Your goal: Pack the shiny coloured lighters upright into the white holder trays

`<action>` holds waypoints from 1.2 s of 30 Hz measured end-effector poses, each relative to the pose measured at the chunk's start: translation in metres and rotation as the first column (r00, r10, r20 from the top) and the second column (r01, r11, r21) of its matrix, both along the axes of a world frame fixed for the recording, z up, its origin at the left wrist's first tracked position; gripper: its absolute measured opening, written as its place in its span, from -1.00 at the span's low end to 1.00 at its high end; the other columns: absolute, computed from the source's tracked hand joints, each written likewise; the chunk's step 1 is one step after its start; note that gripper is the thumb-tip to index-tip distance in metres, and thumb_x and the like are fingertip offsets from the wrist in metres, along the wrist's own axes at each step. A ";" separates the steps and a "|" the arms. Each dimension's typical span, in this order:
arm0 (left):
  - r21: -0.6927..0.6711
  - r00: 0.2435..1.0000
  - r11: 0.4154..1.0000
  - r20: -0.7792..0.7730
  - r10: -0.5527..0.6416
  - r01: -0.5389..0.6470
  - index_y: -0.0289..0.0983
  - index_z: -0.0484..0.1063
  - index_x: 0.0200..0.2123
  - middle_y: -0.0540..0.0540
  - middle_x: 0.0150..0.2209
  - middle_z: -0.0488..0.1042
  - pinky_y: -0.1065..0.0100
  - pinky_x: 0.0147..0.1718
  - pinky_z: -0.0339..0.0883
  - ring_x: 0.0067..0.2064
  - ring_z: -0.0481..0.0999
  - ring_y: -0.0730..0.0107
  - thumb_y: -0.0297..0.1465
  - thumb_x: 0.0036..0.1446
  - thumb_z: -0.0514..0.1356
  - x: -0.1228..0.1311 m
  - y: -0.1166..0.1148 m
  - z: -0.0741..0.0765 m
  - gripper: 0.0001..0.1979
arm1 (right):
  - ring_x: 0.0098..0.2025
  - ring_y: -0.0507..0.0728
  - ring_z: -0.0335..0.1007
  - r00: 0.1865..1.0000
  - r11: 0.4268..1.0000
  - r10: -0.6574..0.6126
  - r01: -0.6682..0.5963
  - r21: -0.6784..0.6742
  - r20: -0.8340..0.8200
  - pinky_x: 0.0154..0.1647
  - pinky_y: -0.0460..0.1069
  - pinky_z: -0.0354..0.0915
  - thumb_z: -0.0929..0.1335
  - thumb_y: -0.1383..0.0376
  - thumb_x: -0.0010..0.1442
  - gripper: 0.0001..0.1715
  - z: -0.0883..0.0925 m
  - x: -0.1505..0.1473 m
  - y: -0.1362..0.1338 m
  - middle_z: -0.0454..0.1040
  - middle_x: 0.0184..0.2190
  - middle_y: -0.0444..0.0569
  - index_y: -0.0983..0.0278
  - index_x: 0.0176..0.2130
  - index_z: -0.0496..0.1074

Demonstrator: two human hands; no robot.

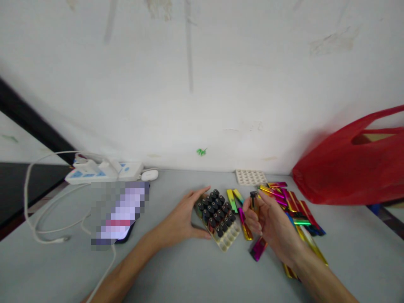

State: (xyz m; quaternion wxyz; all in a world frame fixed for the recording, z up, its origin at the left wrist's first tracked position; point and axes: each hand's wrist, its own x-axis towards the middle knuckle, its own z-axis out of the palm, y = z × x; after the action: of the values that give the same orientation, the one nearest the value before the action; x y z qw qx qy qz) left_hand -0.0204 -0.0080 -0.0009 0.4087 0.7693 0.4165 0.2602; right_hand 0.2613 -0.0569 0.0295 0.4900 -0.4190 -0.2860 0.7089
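Note:
My left hand (179, 216) grips the left side of a pale tray (225, 243), thumb at the near edge and fingers at the far edge. Rows of upright pieces with black tops (216, 212) fill most of the tray; its near-right row has bare round sockets. To the right of the tray, my right hand (268, 223) is closed around a slim gold tube with a black top (254, 204), held upright. Its exact kind is unclear. Shiny flat coloured pieces lie around this hand, among them a purple piece (259, 249) and a yellow-green piece (232, 200).
A second pale socketed tray (251, 177) lies by the wall. Shiny coloured pieces (292, 202) are heaped on the right, near a red bag (347, 164). On the left are a power strip (132, 170), white cables (30, 202) and a blurred phone (126, 210).

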 end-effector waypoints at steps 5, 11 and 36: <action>0.003 1.000 1.000 -0.010 0.005 -0.005 -0.11 0.15 0.57 -0.34 0.50 0.29 -0.23 0.53 0.06 0.51 0.28 -0.29 -0.14 -0.16 0.71 0.000 -0.001 0.000 0.30 | -0.54 0.01 -0.04 0.991 0.996 0.089 -0.088 -0.019 0.101 -0.51 -0.06 -0.02 0.38 -0.37 0.29 -0.19 0.002 -0.002 -0.002 0.14 -0.60 -0.20 0.27 -0.49 0.48; 0.023 1.000 1.000 -0.021 0.003 -0.003 -0.08 0.14 0.58 -0.31 0.53 0.27 -0.26 0.54 0.04 0.52 0.26 -0.31 -0.08 -0.17 0.71 -0.001 -0.002 -0.002 0.33 | -0.56 -0.02 -0.28 0.987 0.988 0.151 -0.149 -0.040 0.046 -0.56 -0.06 -0.18 0.39 -0.39 0.26 -0.16 0.002 -0.006 -0.003 -0.08 -0.60 -0.31 0.20 -0.57 0.21; 0.066 0.998 0.998 -0.057 -0.005 0.009 -0.11 0.18 0.56 -0.34 0.52 0.28 -0.26 0.52 0.08 0.51 0.27 -0.34 -0.03 -0.21 0.71 0.001 -0.002 -0.002 0.33 | -0.51 0.01 -0.21 0.992 0.992 0.126 -0.126 -0.031 0.018 -0.53 -0.07 -0.15 0.44 -0.31 0.31 -0.32 0.001 -0.009 -0.008 0.02 -0.52 -0.26 0.23 -0.34 0.42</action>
State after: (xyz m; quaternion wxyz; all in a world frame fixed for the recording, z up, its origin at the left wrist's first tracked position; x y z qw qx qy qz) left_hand -0.0192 -0.0103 -0.0031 0.3719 0.7910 0.4163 0.2504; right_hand 0.2527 -0.0647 0.0302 0.4352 -0.4144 -0.3064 0.7382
